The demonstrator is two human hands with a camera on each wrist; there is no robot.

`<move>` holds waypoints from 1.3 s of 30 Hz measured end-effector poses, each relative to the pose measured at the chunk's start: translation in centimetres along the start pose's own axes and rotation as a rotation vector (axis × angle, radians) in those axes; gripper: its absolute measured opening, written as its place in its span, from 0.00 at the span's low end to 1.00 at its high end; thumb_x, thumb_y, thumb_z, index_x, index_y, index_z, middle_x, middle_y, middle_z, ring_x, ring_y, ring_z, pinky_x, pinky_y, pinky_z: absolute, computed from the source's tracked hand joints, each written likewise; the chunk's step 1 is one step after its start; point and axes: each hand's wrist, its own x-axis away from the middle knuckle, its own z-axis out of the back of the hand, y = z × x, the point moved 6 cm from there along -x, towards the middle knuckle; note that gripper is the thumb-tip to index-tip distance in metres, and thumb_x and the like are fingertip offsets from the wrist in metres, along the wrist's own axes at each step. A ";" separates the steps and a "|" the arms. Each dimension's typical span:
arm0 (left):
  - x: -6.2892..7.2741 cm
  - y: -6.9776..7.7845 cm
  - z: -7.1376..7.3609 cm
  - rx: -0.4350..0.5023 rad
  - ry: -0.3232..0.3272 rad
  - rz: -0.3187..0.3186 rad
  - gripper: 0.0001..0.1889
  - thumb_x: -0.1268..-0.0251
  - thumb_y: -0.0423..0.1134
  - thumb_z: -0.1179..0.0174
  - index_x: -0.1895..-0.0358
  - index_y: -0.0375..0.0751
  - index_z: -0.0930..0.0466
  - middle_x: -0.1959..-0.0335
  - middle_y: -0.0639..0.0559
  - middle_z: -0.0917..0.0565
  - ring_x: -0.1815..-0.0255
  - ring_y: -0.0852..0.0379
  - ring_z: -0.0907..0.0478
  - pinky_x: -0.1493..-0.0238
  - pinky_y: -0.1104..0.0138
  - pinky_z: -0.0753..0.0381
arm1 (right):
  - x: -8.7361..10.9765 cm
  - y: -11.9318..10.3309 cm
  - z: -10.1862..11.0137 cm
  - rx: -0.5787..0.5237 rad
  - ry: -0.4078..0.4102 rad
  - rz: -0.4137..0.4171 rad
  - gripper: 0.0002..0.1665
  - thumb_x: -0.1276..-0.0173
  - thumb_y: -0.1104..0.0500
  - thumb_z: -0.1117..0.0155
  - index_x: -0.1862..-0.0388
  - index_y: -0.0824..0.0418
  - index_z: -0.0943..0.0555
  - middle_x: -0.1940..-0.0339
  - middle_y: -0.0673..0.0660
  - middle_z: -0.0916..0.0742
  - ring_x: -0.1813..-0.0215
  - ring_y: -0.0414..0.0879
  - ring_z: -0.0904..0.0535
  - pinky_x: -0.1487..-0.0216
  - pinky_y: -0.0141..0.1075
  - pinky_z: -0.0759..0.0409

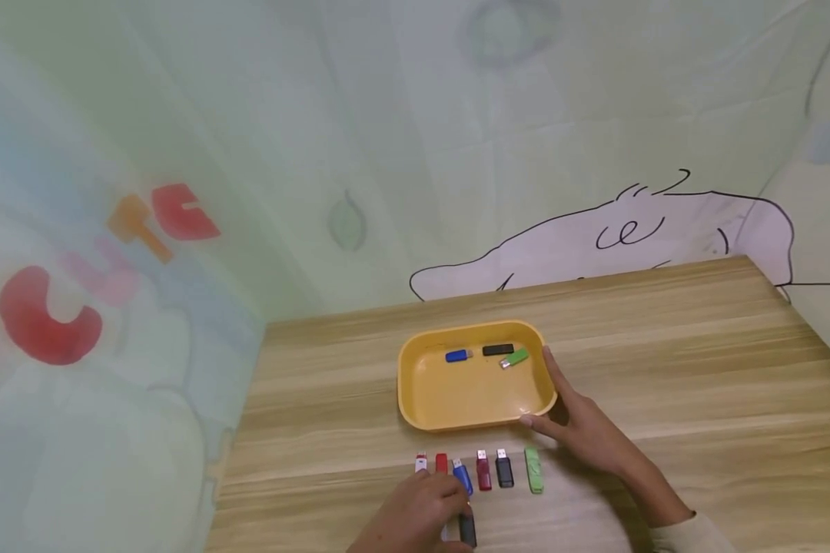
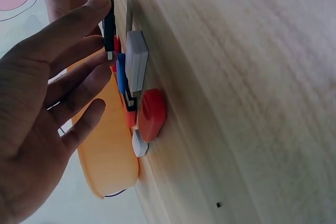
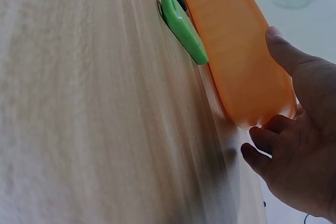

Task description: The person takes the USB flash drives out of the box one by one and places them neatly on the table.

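My left hand (image 1: pixel 422 513) pinches a black USB flash drive (image 2: pixel 109 27) between thumb and fingers, held above the tabletop near a row of other drives. My right hand (image 1: pixel 590 432) grips the near right corner of a yellow tray (image 1: pixel 443 421), thumb on the near rim and fingers along the right side. Inside the tray, toward its far wall, lie a blue drive (image 1: pixel 458 355), a black drive (image 1: pixel 498 349) and a green drive (image 1: pixel 515 359). My left hand partly hides the drives at the row's left end.
In front of the tray lie a white drive (image 1: pixel 420 461), a red one (image 1: pixel 441 462), a blue one (image 1: pixel 463 476), a dark red one (image 1: pixel 483 471), a black one (image 1: pixel 504 469) and a light green one (image 1: pixel 534 470). A printed curtain (image 1: pixel 360 138) hangs behind the wooden table (image 1: pixel 685 346).
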 end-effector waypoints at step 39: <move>0.1 -0.1 -0.6 -0.024 0.017 -0.077 0.19 0.35 0.60 0.27 0.48 0.56 0.12 0.53 0.67 0.14 0.52 0.71 0.22 0.48 0.73 0.20 | 0.0 -0.1 0.1 0.014 0.005 -0.004 0.68 0.30 0.34 0.30 0.11 0.37 0.69 0.13 0.71 0.43 0.17 0.70 0.41 0.21 0.66 0.42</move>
